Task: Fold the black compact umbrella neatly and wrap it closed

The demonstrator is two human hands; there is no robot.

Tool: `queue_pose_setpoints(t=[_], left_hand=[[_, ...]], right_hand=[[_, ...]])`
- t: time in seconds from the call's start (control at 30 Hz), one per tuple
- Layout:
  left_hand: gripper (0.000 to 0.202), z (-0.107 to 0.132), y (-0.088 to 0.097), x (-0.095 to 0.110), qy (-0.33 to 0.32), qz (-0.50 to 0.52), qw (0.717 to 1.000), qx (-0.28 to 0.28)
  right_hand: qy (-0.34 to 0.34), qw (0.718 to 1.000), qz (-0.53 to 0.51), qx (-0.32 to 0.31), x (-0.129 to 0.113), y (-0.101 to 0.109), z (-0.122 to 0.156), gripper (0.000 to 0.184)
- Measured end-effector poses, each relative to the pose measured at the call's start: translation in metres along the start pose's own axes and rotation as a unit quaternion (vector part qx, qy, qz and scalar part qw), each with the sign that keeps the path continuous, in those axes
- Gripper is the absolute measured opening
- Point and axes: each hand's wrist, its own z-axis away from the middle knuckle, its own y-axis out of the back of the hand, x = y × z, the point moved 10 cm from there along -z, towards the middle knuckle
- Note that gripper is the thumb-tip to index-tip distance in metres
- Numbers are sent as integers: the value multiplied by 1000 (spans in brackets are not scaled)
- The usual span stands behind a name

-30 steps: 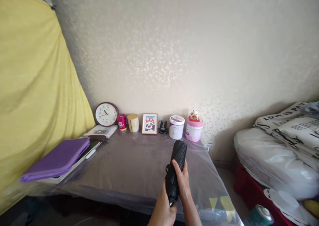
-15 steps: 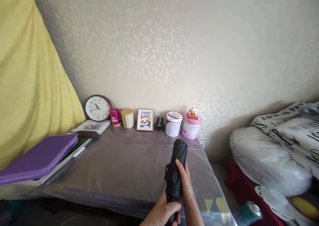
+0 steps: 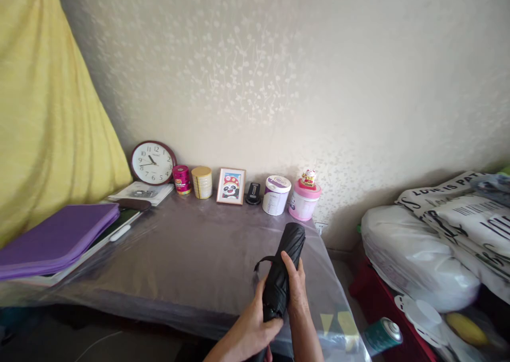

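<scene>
A black folded umbrella (image 3: 283, 269) is held tilted over the front right part of the table, its closed canopy pointing away from me. My left hand (image 3: 255, 319) is closed around its lower end, near the handle, which is partly hidden. Higher up, my right hand (image 3: 296, 287) wraps the canopy from the right, thumb lying along the fabric. A thin black strap (image 3: 263, 261) sticks out loosely to the left of the canopy.
Along the wall stand a clock (image 3: 153, 162), a pink can (image 3: 182, 180), a yellow-lidded tin (image 3: 202, 183), a framed panda picture (image 3: 231, 186) and two tubs (image 3: 276, 196). Purple folders (image 3: 59, 240) lie left. A spray can (image 3: 382, 335) and white bags (image 3: 414, 261) are at right.
The umbrella has turned a little, its top leaning further right. Its strap now stands out to the left. Both hands have stayed on it, and the view has shifted slightly.
</scene>
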Motion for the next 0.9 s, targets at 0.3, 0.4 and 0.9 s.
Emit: queue_pose_setpoints(t=[0.3,0.4,0.9], left_hand=[[77,-2,4,-19,54,29,997,47],[81,-1,28,-21,16,-164,974,154],[73,-1,15,-18,49,-44,995,69]], right_hand=[[15,998,42,-40,-4,-15,4,51],[51,996,74,-2,-4,-11,0,53],[48,998,18,-27,1,-19,0,56]])
